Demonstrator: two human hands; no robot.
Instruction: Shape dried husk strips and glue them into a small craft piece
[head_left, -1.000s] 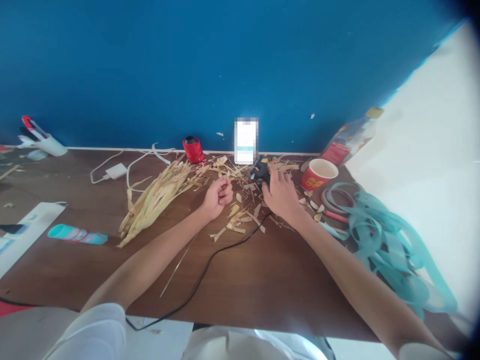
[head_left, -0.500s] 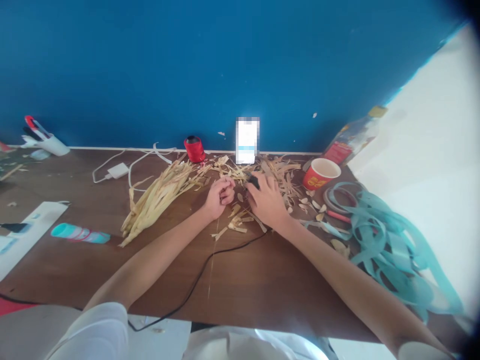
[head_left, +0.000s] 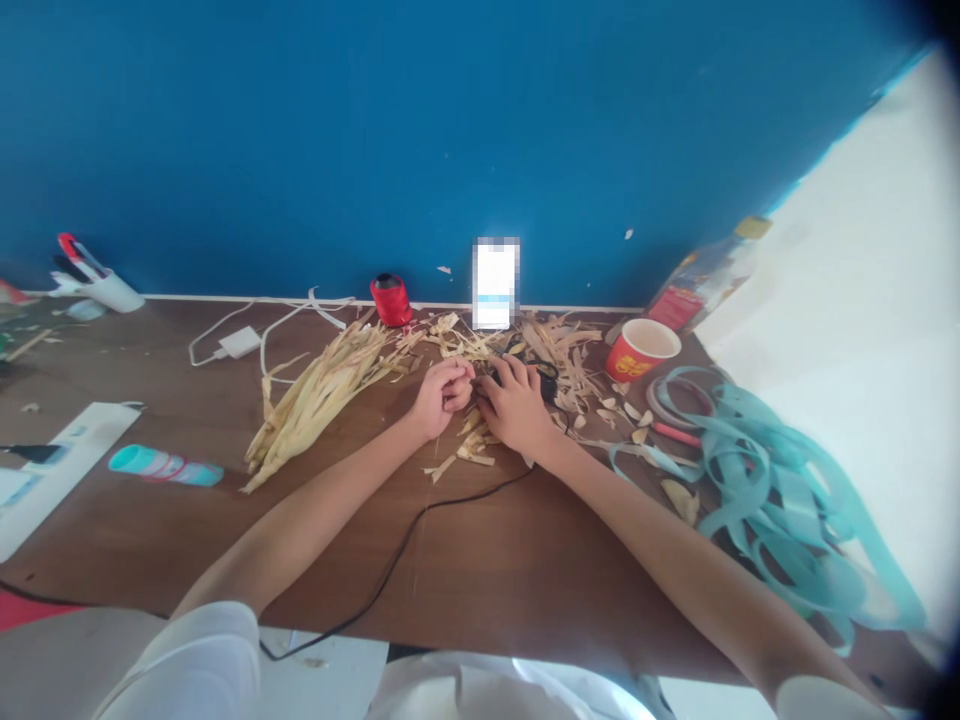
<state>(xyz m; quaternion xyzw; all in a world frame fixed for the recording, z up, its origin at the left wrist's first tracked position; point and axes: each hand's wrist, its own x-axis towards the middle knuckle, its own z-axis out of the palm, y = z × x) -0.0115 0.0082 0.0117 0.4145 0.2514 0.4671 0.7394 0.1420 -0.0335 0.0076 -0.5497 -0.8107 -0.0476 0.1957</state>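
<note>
The person's left hand (head_left: 442,395) is curled into a loose fist, fingertips pressed together on something too small to make out, probably a sliver of husk. The right hand (head_left: 514,410) lies palm down just beside it, touching it at the fingers and covering a small black corded tool (head_left: 550,381). Whether that hand actually clasps the tool cannot be told.

Both hands sit among pale, dry husk scraps (head_left: 466,450) on the brown wooden table (head_left: 540,580), with a long bundle of straw-coloured husk strips (head_left: 322,395) to the left.

The thin black cord (head_left: 397,558) runs from under the right hand back to the table's near edge. A forearm catching it could tug the tool off line. The fingers are close together, so the tool's tip could touch the left hand. A red paper cup (head_left: 639,350) and loops of teal ribbon (head_left: 765,480) lie near the right elbow's path and could be knocked.
</note>
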